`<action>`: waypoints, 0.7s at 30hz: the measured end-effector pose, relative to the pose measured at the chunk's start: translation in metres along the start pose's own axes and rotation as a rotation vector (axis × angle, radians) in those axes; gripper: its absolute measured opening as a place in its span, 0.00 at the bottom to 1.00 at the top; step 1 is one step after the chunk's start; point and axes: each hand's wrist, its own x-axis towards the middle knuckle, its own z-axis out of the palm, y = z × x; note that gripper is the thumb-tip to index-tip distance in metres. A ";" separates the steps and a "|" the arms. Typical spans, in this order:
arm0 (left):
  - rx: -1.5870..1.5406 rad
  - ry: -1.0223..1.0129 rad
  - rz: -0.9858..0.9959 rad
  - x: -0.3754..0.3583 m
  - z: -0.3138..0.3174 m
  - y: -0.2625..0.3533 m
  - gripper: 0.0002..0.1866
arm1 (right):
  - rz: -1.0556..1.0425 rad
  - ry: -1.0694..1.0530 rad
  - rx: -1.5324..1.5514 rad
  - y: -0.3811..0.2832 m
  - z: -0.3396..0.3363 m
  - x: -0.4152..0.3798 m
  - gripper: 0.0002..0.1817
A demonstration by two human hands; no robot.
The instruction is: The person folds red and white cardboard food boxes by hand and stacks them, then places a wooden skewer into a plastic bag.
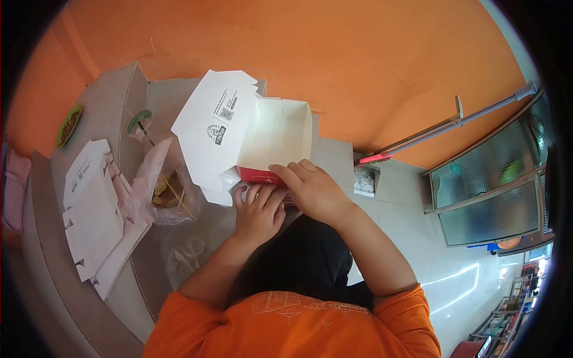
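Note:
A paperboard food box (pixel 277 134) stands with its lid raised, white inside and red on the front wall. Printed text, a logo and a QR code mark the inner face of the lid (pixel 206 128), which leans out to the left. My right hand (pixel 316 191) grips the front wall near its right corner, thumb over the rim. Lower down, my left hand (pixel 259 210) has its fingers bent together against the front left corner, beside a white side flap (pixel 218 197). Part of the red front is hidden behind my hands.
Flat unfolded box blanks (pixel 95 215) lie at the left. Beside them is a clear plastic bag (pixel 173 191) with food and wooden sticks. A green dish (pixel 69 126) and a lidded cup (pixel 141 123) are farther back. An orange wall rises behind; glass-panelled frames (pixel 489 179) stand right.

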 end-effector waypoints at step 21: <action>0.232 -0.095 0.015 -0.010 -0.007 -0.009 0.23 | -0.168 0.002 -0.339 -0.020 -0.002 0.018 0.20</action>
